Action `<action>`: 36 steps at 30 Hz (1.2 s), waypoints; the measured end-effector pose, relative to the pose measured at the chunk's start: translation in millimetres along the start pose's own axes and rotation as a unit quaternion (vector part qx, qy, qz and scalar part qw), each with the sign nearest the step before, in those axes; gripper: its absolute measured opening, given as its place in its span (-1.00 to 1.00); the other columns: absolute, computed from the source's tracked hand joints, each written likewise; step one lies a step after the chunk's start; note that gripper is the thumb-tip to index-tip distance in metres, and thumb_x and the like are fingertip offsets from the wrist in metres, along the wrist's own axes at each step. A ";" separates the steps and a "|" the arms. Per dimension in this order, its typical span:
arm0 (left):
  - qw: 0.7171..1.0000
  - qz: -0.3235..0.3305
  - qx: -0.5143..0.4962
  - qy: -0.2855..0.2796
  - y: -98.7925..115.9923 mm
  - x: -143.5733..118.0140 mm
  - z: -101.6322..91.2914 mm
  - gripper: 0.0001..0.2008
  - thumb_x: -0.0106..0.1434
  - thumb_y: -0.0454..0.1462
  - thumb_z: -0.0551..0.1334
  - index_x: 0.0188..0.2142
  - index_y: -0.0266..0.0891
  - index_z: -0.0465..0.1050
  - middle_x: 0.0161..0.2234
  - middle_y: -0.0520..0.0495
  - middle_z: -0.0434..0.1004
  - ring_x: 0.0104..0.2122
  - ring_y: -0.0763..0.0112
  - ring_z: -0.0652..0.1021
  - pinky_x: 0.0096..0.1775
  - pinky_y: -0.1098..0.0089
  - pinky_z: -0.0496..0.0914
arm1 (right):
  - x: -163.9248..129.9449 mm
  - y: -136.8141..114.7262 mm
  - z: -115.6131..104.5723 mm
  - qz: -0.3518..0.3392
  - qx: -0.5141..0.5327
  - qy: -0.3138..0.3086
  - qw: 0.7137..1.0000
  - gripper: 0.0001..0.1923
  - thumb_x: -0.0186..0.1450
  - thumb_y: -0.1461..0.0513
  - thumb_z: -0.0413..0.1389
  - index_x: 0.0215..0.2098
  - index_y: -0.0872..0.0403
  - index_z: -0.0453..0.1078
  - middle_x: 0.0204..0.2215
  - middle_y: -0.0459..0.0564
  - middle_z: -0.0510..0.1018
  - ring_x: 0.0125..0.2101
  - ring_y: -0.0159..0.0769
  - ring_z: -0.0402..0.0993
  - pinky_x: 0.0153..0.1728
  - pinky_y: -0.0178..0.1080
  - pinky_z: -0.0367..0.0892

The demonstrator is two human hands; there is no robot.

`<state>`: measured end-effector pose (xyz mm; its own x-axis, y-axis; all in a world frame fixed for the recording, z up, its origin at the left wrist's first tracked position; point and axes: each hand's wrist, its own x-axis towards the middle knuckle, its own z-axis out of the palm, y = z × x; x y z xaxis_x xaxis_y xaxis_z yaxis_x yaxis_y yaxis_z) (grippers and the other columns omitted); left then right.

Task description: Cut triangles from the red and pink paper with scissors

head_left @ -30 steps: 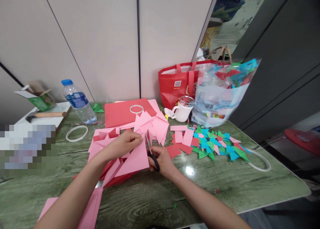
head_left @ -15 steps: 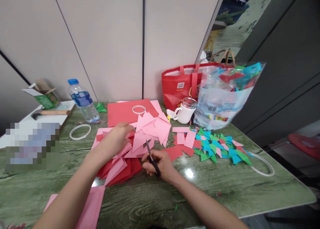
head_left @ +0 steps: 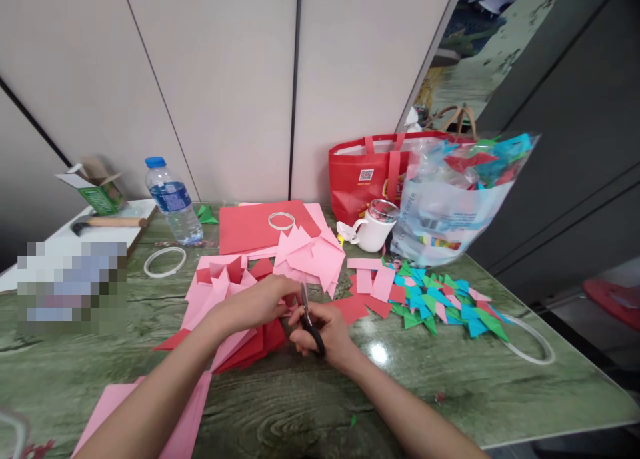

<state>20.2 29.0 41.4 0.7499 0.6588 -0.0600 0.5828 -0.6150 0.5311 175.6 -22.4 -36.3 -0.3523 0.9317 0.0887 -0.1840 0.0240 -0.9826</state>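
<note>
My right hand (head_left: pixel 325 332) is closed around black-handled scissors (head_left: pixel 313 329), whose blades point up and away from me. Close beside the blades, my left hand (head_left: pixel 263 302) pinches a small reddish piece of paper (head_left: pixel 289 305), partly hidden by its fingers. Under and around the left hand lies a loose pile of pink paper (head_left: pixel 200 305) and red paper (head_left: pixel 250 352) pieces. Just beyond the hands rests a heap of cut pink paper shapes (head_left: pixel 313 255). Small red and pink rectangles (head_left: pixel 383 283) lie right of the scissors.
Green and blue folded paper pieces (head_left: pixel 430 299) cover the right side, near a white ring (head_left: pixel 535 342). Behind stand a white mug (head_left: pixel 375 232), a plastic bag (head_left: pixel 440 212) and a red bag (head_left: pixel 350 185). To the left are a water bottle (head_left: pixel 175 205) and a hammer (head_left: pixel 107 223).
My left hand has moved down and right from above the pile to the scissors, now pinching paper. A red corner sticks out at the pile's left. The view has shifted slightly.
</note>
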 end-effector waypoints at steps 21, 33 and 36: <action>0.947 -0.028 -0.164 0.276 35.2 -29.6 6.9 -0.76 0.20 -0.23 0.11 -0.14 -0.19 0.40 -0.13 -0.11 0.51 -0.14 0.33 0.49 -0.10 0.31 0.34 | 30.9 -29.4 -8.1 -0.075 0.156 0.264 0.949 -0.69 -0.07 0.18 0.29 -0.43 0.10 0.29 -0.55 -0.20 0.36 -0.55 -0.46 0.29 -0.48 -0.35 0.24; 0.770 -0.138 -0.516 0.349 6.3 -15.5 18.4 -0.76 -0.10 -0.21 0.36 -0.59 -0.35 0.39 -0.65 0.04 0.40 -0.59 0.43 0.49 -0.49 0.38 0.44 | 34.0 -24.8 2.1 -0.106 -0.025 0.172 0.979 -0.63 -0.03 0.16 0.27 -0.28 0.10 0.34 -0.54 -0.16 0.40 -0.51 -0.43 0.30 -0.45 -0.36 0.23; 0.667 -0.104 -0.593 0.440 1.3 -10.3 21.1 -0.78 -0.10 -0.23 0.37 -0.57 -0.34 0.39 -0.58 0.03 0.45 -0.48 0.40 0.53 -0.34 0.33 0.46 | 28.8 -11.1 9.5 -0.045 -0.016 0.085 0.995 -0.59 -0.01 0.15 0.26 -0.23 0.10 0.33 -0.49 -0.11 0.46 -0.48 -0.40 0.35 -0.41 -0.33 0.26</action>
<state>19.8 12.3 24.8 -0.0856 0.9963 0.0055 -0.4025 -0.0396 0.9146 158.8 0.7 -21.3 -0.1755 0.9730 0.1500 -0.1780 0.1185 -0.9769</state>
